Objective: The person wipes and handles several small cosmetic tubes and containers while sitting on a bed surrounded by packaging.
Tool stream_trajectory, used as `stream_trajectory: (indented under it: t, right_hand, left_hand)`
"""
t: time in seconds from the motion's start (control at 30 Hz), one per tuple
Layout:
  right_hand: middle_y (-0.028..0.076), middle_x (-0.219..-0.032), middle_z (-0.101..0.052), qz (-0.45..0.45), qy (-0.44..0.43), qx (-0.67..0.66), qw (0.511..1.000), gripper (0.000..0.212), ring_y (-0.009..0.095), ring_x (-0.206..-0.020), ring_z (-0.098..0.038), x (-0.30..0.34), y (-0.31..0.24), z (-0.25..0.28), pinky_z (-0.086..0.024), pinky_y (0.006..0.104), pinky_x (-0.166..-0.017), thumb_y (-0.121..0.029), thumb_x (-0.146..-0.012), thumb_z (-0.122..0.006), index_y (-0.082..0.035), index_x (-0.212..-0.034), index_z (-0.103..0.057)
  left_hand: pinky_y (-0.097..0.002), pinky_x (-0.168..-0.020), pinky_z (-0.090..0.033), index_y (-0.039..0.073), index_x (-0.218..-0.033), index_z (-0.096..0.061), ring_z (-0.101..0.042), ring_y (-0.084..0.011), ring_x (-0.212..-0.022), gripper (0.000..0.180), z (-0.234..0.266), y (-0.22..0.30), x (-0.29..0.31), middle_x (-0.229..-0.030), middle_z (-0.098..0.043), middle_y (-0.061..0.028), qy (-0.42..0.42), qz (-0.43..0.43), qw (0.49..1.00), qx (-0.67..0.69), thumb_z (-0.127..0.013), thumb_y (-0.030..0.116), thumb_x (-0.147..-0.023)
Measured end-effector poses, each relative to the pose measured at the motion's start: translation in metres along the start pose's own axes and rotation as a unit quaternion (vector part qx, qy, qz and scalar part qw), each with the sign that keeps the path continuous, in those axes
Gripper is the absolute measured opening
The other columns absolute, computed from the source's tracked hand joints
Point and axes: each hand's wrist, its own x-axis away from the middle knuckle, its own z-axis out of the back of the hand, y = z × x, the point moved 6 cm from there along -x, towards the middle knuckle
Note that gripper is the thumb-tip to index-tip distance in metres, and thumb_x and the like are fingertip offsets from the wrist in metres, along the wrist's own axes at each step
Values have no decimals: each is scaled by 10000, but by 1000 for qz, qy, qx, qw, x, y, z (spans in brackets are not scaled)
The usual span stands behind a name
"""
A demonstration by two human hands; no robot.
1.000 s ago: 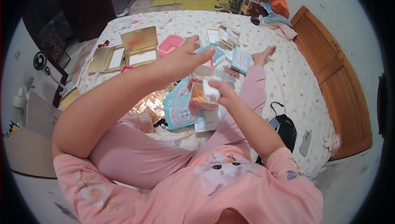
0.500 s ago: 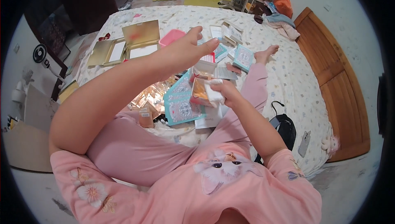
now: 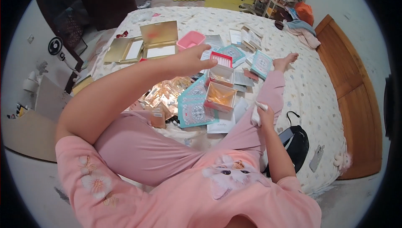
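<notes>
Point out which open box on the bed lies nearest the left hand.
The small open box with the red inner rim, right beside the left hand's fingertips. The two open boxes below it and the pink tub lie farther off.

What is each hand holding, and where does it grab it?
The right hand pinches a small white thing; its grip point is hidden. The left hand holds nothing, fingers spread.

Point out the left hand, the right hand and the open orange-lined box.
left hand (image 3: 194,60), head view, back of the hand.
right hand (image 3: 260,114), head view, knuckles.
orange-lined box (image 3: 220,96), head view, its inner floor.
</notes>
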Motion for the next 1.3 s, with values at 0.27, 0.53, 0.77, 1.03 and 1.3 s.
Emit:
stream_trajectory:
  t: [0.27, 0.53, 0.77, 1.03, 1.3]
  right_hand:
    - [24, -858, -580, 98, 40, -47, 993, 195, 90, -776, -530, 12, 32, 10, -431, 217, -687, -27, -808, -549, -21, -1002, -575]
    - [59, -833, -602, 176, 92, 45, 979, 184, 106, -773, -547, 28, 11, 7, -435, 225, -704, -3, -792, -565, 5, -975, -586]
    - [54, -845, -595, 161, 84, 19, 983, 185, 104, -794, -543, 26, 16, 7, -433, 227, -715, -3, -799, -554, 5, -982, -580]
    - [35, -855, -576, 126, 62, 12, 990, 188, 87, -783, -525, 24, 19, 6, -427, 223, -708, 10, -808, -544, 2, -993, -574]
    - [18, -842, -572, 109, 69, -26, 991, 179, 75, -763, -510, 24, 19, -6, -419, 205, -689, -29, -814, -556, -5, -990, -579]
  left_hand:
    - [-401, -770, -442, 99, -1173, -504, -564, -299, -903, 400, 39, -52, -38, -952, -595, -146, -146, 28, 845, -513, -576, 234, -803]
    - [-401, -819, -445, 199, -1214, -491, -538, -288, -1008, 440, -16, -124, -6, -1061, -571, -114, -299, -13, 799, -521, -587, 280, -792]
    - [-402, -758, -456, 139, -1105, -540, -549, -266, -936, 333, 63, -108, -30, -1009, -570, -87, -39, -80, 858, -506, -577, 199, -780]
    - [-455, -956, -329, 171, -1266, -415, -315, -381, -1215, 629, -54, -236, -24, -1376, -269, -100, -59, -142, 867, -474, -676, 218, -696]
    - [-479, -938, -333, 122, -1178, -472, -374, -369, -1167, 490, -72, -248, -46, -1306, -367, -108, -126, -107, 843, -512, -647, 232, -734]
